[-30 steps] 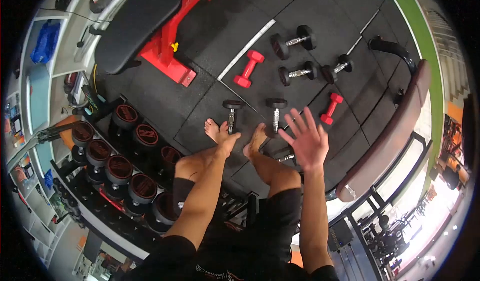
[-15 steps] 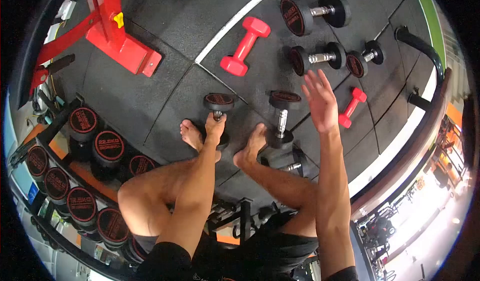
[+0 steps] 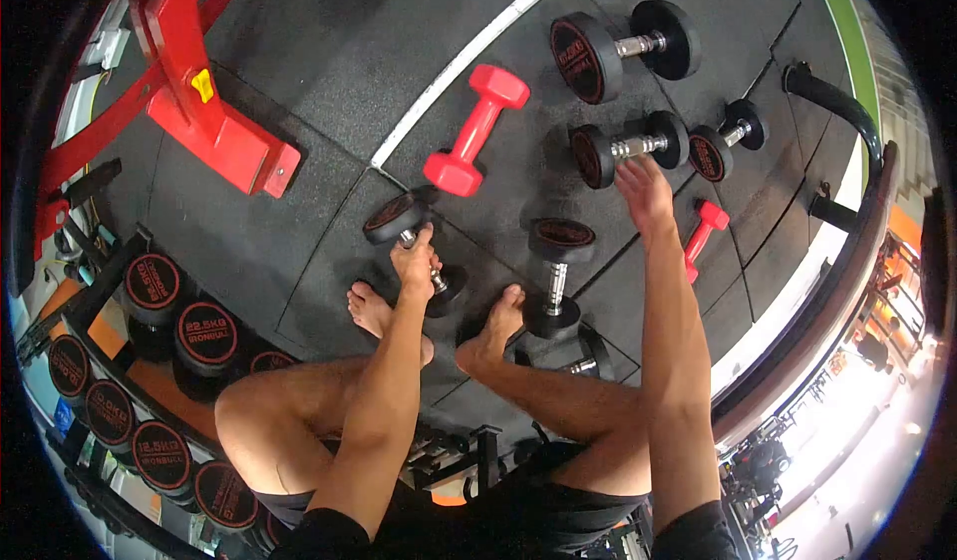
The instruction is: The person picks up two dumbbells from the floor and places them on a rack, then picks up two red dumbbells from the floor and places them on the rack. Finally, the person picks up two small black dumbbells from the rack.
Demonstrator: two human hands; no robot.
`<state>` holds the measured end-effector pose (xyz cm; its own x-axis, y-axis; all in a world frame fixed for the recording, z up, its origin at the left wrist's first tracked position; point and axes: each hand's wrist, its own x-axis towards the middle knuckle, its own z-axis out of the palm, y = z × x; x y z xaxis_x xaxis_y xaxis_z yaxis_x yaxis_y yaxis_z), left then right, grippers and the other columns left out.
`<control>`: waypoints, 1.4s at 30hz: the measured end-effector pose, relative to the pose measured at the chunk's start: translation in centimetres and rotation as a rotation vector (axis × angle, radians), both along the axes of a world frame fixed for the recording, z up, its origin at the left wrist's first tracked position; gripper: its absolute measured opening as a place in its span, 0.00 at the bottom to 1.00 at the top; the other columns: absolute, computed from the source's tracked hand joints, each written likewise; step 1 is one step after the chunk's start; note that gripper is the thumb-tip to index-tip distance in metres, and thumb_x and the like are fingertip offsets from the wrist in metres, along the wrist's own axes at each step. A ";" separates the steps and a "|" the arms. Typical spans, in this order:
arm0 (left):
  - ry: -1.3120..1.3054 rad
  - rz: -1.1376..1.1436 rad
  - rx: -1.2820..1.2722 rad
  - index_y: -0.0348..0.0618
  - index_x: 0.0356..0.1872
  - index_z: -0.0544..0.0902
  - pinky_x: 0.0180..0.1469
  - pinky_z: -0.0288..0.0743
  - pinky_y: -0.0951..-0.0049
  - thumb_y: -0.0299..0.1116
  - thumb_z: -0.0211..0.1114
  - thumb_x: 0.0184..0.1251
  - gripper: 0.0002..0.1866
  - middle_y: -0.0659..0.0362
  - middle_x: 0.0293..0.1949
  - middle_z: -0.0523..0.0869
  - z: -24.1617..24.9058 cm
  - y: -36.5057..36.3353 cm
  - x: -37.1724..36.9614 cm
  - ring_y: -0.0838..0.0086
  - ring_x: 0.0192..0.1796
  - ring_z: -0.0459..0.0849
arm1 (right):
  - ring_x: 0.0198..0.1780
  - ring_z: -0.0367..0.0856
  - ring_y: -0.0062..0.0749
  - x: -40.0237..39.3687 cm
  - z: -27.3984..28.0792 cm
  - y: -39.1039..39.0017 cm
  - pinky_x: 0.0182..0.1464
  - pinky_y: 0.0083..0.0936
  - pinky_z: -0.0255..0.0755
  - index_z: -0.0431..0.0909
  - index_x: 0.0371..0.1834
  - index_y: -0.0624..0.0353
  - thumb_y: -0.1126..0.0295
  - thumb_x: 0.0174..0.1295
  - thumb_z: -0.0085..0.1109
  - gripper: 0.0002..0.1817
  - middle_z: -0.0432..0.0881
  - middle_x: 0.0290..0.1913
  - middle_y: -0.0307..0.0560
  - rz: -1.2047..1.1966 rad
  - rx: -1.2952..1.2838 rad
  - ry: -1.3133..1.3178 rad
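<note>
Black rubber tiles (image 3: 299, 61) cover the gym floor, crossed by a white strip (image 3: 469, 66); a red bench frame (image 3: 214, 126) stands at upper left, a weight rack (image 3: 110, 346) at lower left, and a green band (image 3: 847, 41) edges the right side. The left hand (image 3: 417, 266) is clenched round the handle of a tilted black dumbbell (image 3: 394, 218), just beyond the left foot (image 3: 370, 311). The right hand (image 3: 646, 193) has its fingers at the handle of a middle dumbbell (image 3: 594, 156); whether they have closed on it I can't make out. Half a second ago that hand was raised short of the handle, and the left-held dumbbell stood nearer upright (its top end now leans leftward).

Outward from there, I count six black dumbbells on this stretch of floor, the left-held one included: the middle one, an upright one (image 3: 562, 239) beside the right foot (image 3: 495, 329), a large one (image 3: 585, 58) and a small one (image 3: 710, 153) beyond the right hand, and a half-hidden one (image 3: 596, 353) behind the right leg (image 3: 568, 400). Red dumbbells number two: a nearer-looking one (image 3: 475, 129) between the hands and another (image 3: 704, 241) right of the right forearm.
</note>
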<state>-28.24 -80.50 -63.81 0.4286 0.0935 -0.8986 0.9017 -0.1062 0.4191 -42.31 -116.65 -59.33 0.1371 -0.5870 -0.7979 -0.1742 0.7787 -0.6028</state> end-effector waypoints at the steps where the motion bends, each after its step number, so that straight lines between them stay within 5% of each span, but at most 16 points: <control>1: 0.029 0.041 0.015 0.47 0.20 0.68 0.15 0.63 0.71 0.36 0.72 0.62 0.20 0.64 0.13 0.67 -0.6 -0.5 0.5 0.77 0.12 0.66 | 0.64 0.73 0.50 0.6 -0.8 -0.9 0.64 0.46 0.67 0.53 0.77 0.58 0.58 0.63 0.63 0.43 0.73 0.65 0.56 -0.134 0.104 -0.037; 3: 0.034 0.095 0.118 0.47 0.18 0.67 0.13 0.61 0.70 0.33 0.69 0.63 0.19 0.64 0.12 0.66 -1.8 -1.2 0.7 0.76 0.10 0.64 | 0.67 0.68 0.55 1.1 -2.1 -2.7 0.70 0.53 0.57 0.54 0.74 0.58 0.49 0.61 0.64 0.44 0.71 0.64 0.57 -0.309 0.283 -0.174; 6: 0.014 0.013 0.301 0.42 0.19 0.72 0.11 0.67 0.68 0.33 0.69 0.61 0.15 0.61 0.13 0.72 -3.5 -0.8 0.3 0.75 0.10 0.69 | 0.65 0.70 0.56 1.6 -4.4 -3.9 0.68 0.53 0.61 0.59 0.68 0.58 0.51 0.62 0.63 0.37 0.72 0.62 0.58 -0.359 0.254 -0.180; 11: -0.087 -0.168 0.606 0.26 0.23 0.82 0.18 0.78 0.60 0.32 0.68 0.55 0.14 0.43 0.21 0.85 -3.7 -1.9 0.0 0.54 0.17 0.83 | 0.57 0.77 0.55 2.6 -8.3 -4.6 0.67 0.54 0.71 0.66 0.58 0.61 0.60 0.64 0.64 0.26 0.75 0.56 0.57 -0.540 0.228 -0.368; 14: -0.247 -0.268 0.710 0.27 0.23 0.82 0.20 0.77 0.57 0.33 0.68 0.55 0.14 0.44 0.21 0.85 -7.8 0.3 -2.1 0.54 0.19 0.84 | 0.37 0.82 0.40 3.2 -9.3 -5.1 0.49 0.43 0.79 0.74 0.34 0.57 0.55 0.66 0.64 0.17 0.81 0.34 0.45 -0.477 0.178 -0.291; 16: -0.107 -0.163 0.593 0.27 0.24 0.83 0.26 0.78 0.54 0.33 0.69 0.55 0.14 0.43 0.24 0.87 -4.0 -1.3 -0.2 0.52 0.23 0.86 | 0.22 0.68 0.29 3.6 -10.0 -5.4 0.33 0.35 0.72 0.67 0.21 0.51 0.55 0.66 0.64 0.22 0.68 0.19 0.35 -0.414 0.132 -0.276; 22: -0.175 -0.215 0.650 0.26 0.28 0.84 0.28 0.79 0.55 0.33 0.68 0.55 0.14 0.44 0.25 0.87 -7.0 0.2 -1.7 0.52 0.23 0.86 | 0.17 0.57 0.25 4.8 -10.3 -5.1 0.24 0.31 0.61 0.56 0.17 0.47 0.62 0.67 0.60 0.24 0.55 0.16 0.33 -0.433 0.020 -0.191; 25: -0.148 -0.124 0.516 0.33 0.24 0.75 0.10 0.67 0.66 0.32 0.66 0.62 0.14 0.56 0.13 0.74 -4.6 -0.8 -0.8 0.69 0.09 0.72 | 0.16 0.54 0.24 3.8 -9.8 -4.1 0.22 0.29 0.59 0.54 0.17 0.45 0.66 0.67 0.57 0.23 0.50 0.15 0.31 -0.424 0.016 -0.233; 34: -0.214 -0.139 0.525 0.33 0.25 0.76 0.10 0.68 0.66 0.32 0.66 0.61 0.13 0.56 0.14 0.75 -5.6 -0.3 -0.9 0.69 0.10 0.72 | 0.14 0.51 0.18 3.0 -3.7 0.1 0.20 0.23 0.52 0.58 0.16 0.44 0.67 0.67 0.57 0.23 0.52 0.13 0.26 -0.387 0.124 -0.559; 36: -0.078 -0.162 0.574 0.24 0.29 0.84 0.28 0.79 0.55 0.31 0.69 0.56 0.13 0.42 0.27 0.87 -4.5 -0.9 -0.4 0.52 0.27 0.87 | 0.13 0.51 0.17 3.3 -0.6 2.0 0.19 0.23 0.50 0.58 0.16 0.43 0.66 0.68 0.56 0.22 0.53 0.13 0.26 -0.373 0.192 -0.592; 42: -0.156 -0.185 0.570 0.25 0.24 0.79 0.17 0.73 0.58 0.32 0.68 0.59 0.15 0.47 0.18 0.81 -6.1 0.3 -1.1 0.59 0.15 0.80 | 0.13 0.52 0.19 3.5 7.4 10.8 0.17 0.24 0.51 0.59 0.16 0.45 0.66 0.67 0.55 0.21 0.53 0.13 0.29 -0.141 0.245 -0.483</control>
